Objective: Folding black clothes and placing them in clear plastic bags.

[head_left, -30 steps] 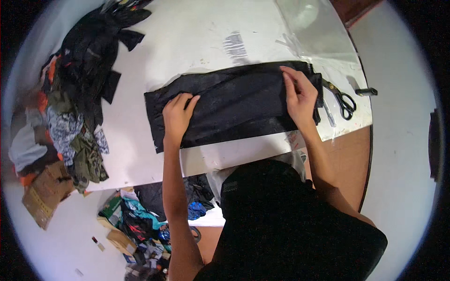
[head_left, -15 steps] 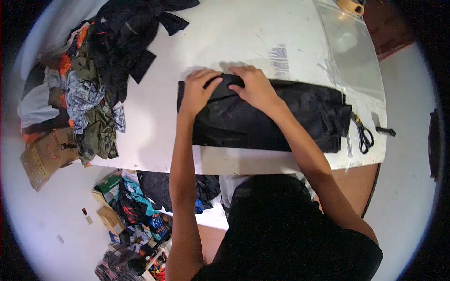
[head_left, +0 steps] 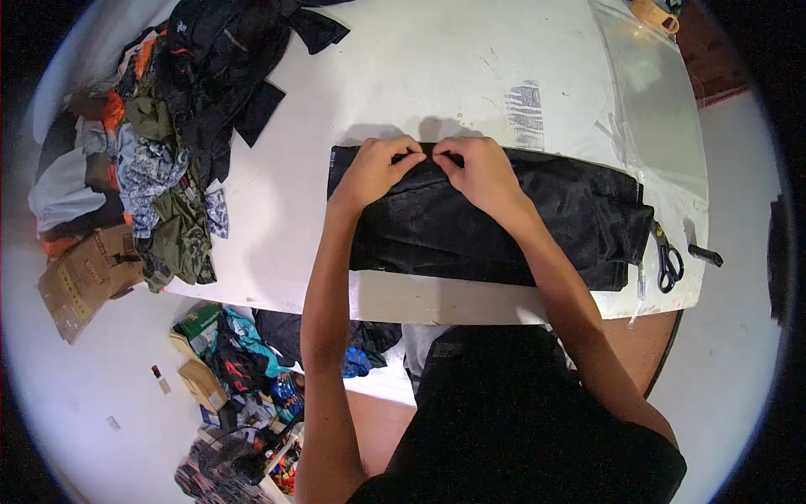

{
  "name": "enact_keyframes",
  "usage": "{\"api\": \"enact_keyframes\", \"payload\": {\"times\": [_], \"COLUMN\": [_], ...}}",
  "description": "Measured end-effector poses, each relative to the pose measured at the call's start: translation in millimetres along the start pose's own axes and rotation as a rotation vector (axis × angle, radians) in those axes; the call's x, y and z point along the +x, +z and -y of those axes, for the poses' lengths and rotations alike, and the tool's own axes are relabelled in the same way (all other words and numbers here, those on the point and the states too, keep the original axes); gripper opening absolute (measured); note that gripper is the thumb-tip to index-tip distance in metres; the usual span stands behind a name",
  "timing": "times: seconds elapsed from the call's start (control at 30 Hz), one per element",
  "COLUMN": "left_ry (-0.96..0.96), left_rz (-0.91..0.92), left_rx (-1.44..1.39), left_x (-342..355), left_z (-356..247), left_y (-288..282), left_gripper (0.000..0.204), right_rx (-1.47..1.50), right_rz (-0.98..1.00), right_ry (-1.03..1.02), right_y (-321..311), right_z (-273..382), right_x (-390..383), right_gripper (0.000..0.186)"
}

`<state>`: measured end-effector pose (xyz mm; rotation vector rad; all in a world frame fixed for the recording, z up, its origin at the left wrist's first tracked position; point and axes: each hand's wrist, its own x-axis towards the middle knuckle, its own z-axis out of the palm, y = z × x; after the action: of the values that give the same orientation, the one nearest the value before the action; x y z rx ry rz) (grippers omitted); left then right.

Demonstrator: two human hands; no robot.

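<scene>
A folded black garment, which looks like trousers (head_left: 453,231), lies lengthwise along the near side of the white table (head_left: 403,92). Its far edge is pinched between the thumb and fingers of my left hand (head_left: 379,172). Close beside it, my right hand (head_left: 485,176) pinches the same edge, leaving a small gap between the two sets of fingertips. Creases run across the cloth below my hands. Past the garment's right end, black-handled scissors (head_left: 669,265) lie on the table.
Dark jackets (head_left: 222,59) and camouflage clothes (head_left: 180,227) are heaped on the left, above a cardboard box (head_left: 92,277). A small black object (head_left: 705,254) and clear plastic sheeting (head_left: 663,109) lie at the right. More clothes (head_left: 243,344) are piled below the table's near edge.
Both hands' fingers have closed from a looser, spread pose into pinches on the garment's far edge. The whole view has shifted slightly, so the table's things appear farther right.
</scene>
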<state>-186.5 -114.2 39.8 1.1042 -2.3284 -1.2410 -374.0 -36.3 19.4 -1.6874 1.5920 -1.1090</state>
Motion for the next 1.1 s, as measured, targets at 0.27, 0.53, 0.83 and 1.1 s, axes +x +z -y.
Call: {"api": "enact_keyframes", "payload": {"times": [0.27, 0.53, 0.83, 1.1], "left_ry": [0.153, 0.019, 0.017, 0.067], "left_rz": [-0.249, -0.126, -0.693, -0.765], "left_rx": [0.082, 0.257, 0.244, 0.314], "left_x": [-9.5, -10.6, -108.5, -157.4], "left_z": [2.0, 15.6, -36.6, -47.0], "left_y": [-1.2, -4.6, 6.5, 58.1], "left_gripper": [0.018, 0.016, 0.025, 0.026], "right_rx": [-0.153, -0.209, -0.332, -0.278], "right_rz": [-0.009, 0.113, 0.124, 0.173], "right_ry": [-0.083, -0.295, -0.322, -0.348], "right_y": [-19.4, 16.8, 28.6, 27.4], "right_z": [10.7, 2.3, 1.6, 6.4], "right_x": [-1.5, -2.1, 2.5, 3.4], "right_gripper": [0.02, 0.023, 0.047, 0.035]}}
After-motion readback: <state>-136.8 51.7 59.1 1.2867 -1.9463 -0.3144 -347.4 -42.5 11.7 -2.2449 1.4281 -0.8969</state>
